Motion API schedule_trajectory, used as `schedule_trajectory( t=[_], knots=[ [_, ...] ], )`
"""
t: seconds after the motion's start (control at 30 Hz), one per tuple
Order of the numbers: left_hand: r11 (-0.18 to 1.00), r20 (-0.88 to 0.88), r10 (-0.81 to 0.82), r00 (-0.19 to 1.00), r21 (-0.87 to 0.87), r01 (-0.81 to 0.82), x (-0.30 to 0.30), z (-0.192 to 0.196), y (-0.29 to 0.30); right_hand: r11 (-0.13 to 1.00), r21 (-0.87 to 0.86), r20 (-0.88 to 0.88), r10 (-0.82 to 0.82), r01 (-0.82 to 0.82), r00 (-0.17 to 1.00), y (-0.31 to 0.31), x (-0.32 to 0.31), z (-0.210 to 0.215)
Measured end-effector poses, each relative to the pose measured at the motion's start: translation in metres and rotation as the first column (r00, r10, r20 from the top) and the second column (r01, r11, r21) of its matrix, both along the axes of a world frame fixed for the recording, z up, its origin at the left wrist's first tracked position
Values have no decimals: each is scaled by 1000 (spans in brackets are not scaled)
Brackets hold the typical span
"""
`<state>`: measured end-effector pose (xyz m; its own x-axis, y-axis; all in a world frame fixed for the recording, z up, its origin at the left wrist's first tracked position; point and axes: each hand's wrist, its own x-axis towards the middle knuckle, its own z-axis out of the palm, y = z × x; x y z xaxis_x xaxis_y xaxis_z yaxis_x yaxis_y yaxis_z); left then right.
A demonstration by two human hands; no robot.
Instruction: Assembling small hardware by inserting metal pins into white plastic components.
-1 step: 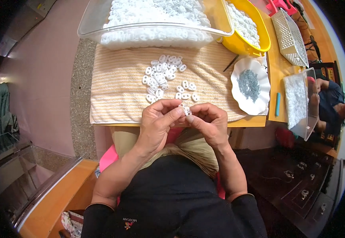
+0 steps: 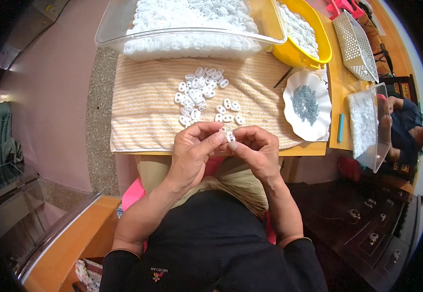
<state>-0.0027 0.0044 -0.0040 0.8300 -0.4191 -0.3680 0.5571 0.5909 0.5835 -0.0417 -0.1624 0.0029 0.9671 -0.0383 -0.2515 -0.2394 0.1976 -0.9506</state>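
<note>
My left hand (image 2: 192,148) and my right hand (image 2: 257,151) meet at the towel's near edge. Both are closed, thumbs and fingers pinching a small white oval plastic piece (image 2: 229,136) with holes; fingertips hide part of it. Just beyond lies a small group of similar white two-hole pieces (image 2: 227,118). A larger loose pile (image 2: 192,92) of them sits farther off, slightly left. Right of my hands, a white scalloped plate (image 2: 296,124) holds a heap of tiny grey pieces (image 2: 305,104), too small to make out singly.
A clear bin (image 2: 109,41) full of white pieces stands at the far side of the striped towel (image 2: 138,107), beside a yellow tub (image 2: 289,53). A thin dark tool (image 2: 283,77) lies near the plate. Rightward are a blue stick (image 2: 341,128), a white basket (image 2: 355,46) and a co-worker (image 2: 408,129).
</note>
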Motion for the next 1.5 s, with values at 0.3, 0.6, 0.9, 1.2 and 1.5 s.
schedule_trajectory(
  t=[0.3,0.6,0.9,1.2,1.5],
  knots=[
    [998,4,-15,1000,61,15,0,2,-1,998,-25,2,53,-53,999,-2,1,-2],
    [993,10,-48,999,106,47,0,8,0,998,69,9,-5,5,1000,-6,3,1],
    [986,21,-71,997,150,67,-1,8,-2,998,59,21,-9,8,1000,-10,2,2],
    [982,15,-104,994,160,101,0,11,-2,999,39,13,12,-13,1000,-13,1,1],
    [979,6,-122,992,164,119,0,8,-1,1000,14,-5,4,-4,1000,-14,0,0]
  ],
)
